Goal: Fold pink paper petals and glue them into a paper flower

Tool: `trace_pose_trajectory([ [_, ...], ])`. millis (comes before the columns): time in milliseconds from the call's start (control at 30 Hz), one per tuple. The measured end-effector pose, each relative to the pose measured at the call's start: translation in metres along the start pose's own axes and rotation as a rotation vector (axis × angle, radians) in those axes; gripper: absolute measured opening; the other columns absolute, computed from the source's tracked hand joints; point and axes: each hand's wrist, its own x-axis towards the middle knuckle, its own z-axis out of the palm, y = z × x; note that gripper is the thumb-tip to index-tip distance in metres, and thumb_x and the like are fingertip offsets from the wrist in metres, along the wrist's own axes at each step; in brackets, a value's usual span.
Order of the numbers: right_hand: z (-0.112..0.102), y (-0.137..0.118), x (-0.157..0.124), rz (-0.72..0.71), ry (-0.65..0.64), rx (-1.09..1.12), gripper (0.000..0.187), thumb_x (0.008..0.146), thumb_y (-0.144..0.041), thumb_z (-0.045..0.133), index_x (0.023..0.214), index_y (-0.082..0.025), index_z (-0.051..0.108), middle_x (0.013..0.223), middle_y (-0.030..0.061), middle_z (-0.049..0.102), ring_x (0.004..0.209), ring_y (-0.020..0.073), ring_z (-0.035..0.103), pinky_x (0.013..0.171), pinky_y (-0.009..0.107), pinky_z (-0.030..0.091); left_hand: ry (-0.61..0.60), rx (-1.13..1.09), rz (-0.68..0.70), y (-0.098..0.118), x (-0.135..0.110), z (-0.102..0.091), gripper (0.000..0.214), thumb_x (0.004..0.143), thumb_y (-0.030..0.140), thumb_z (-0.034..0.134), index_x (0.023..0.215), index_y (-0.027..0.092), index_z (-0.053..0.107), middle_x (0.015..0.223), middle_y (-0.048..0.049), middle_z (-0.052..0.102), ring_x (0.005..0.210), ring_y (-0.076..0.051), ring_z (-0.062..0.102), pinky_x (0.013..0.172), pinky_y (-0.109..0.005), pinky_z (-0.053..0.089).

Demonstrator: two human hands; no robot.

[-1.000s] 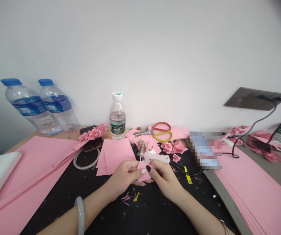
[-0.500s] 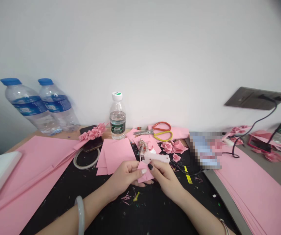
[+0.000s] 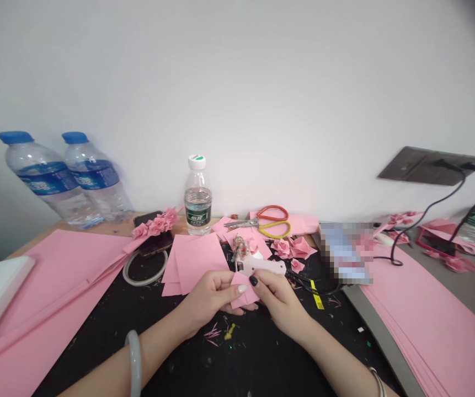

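Note:
Between my two hands is a small folded piece of pink paper (image 3: pixel 243 298), held just above the black mat. My left hand (image 3: pixel 212 295) pinches its left side, thumb on top and fingers underneath. From the right, my right hand (image 3: pixel 281 298) grips the upper right edge between thumb and fingers. Right behind the paper lies a pale glue gun (image 3: pixel 268 267), partly covered by my fingers. Square pink sheets (image 3: pixel 204 259) are stacked to the left. Folded paper roses (image 3: pixel 289 248) rest behind my right hand, near scissors (image 3: pixel 257 223) with red and yellow handles.
A small water bottle (image 3: pixel 198 204) stands by the wall; two large bottles (image 3: pixel 44 179) lean at the left. Large pink sheets (image 3: pixel 84 259) lie on both sides. A phone (image 3: pixel 158 243) and a clear ring (image 3: pixel 132 275) sit left. Cables hang from a wall socket (image 3: pixel 431 165).
The view has shifted very slightly. Both hands keep their hold on the pink paper, with hardly any movement of the fingers.

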Motion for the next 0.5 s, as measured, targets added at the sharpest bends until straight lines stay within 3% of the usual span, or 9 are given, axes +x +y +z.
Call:
trace_pose_trajectory([
  [233, -0.0004, -0.0011, 0.0016, -0.004, -0.013, -0.080, 0.037, 0.094, -0.039, 0.030, 0.062, -0.020, 0.034, 0.058, -0.0035, 0.038, 0.054, 0.0119, 0.036, 0.052, 0.024, 0.029, -0.005, 0.029, 0.031, 0.0011, -0.0005, 0.0001, 0.028, 0.076, 0.035, 0.064, 0.091, 0.013, 0.068, 0.076, -0.0076, 0.072, 0.073, -0.018, 0.068, 0.063, -0.023, 0.051],
  [500, -0.0017, 0.0010, 0.0023, 0.039, 0.009, -0.021, 0.034, 0.093, -0.033, 0.033, 0.062, -0.019, 0.036, 0.058, -0.0046, 0.036, 0.054, 0.0109, 0.035, 0.052, 0.023, 0.029, -0.002, 0.127, 0.090, 0.0001, 0.0033, -0.0002, 0.025, 0.078, 0.035, 0.060, 0.089, 0.012, 0.064, 0.075, -0.0061, 0.070, 0.070, -0.019, 0.068, 0.059, -0.023, 0.050],
])
